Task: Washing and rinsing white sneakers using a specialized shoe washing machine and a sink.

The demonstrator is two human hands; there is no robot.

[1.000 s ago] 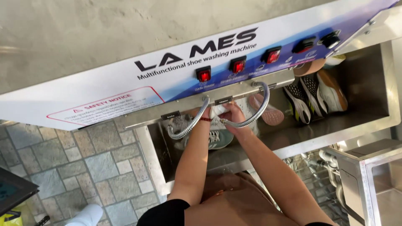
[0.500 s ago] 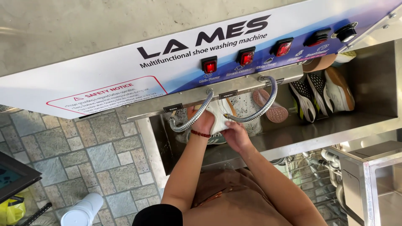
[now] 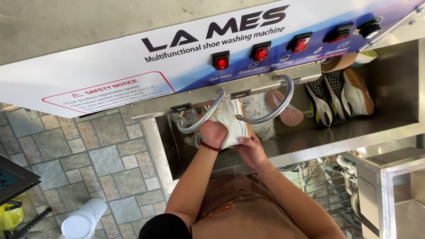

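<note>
Looking down from head height, a person stands at a stainless steel wash basin [image 3: 336, 132] under a long white and blue control panel [image 3: 133, 66] with red rocker switches [image 3: 221, 60]. The left hand [image 3: 213, 131], with a red bead bracelet on the wrist, has its fingers wrapped tight around a white sneaker [image 3: 232, 119], held upright over the basin just under the panel. The right hand [image 3: 251, 150] grips the sneaker's lower end, fingers closed on it. Two flexible metal hoses [image 3: 274, 113] curve down from the panel on either side of the shoe. To the right, a pink-soled shoe [image 3: 287, 111] leans in the basin, and black-and-white running shoes [image 3: 330, 99] stand near the far wall. Grey paving stones [image 3: 88, 150] cover the floor at left.
</note>
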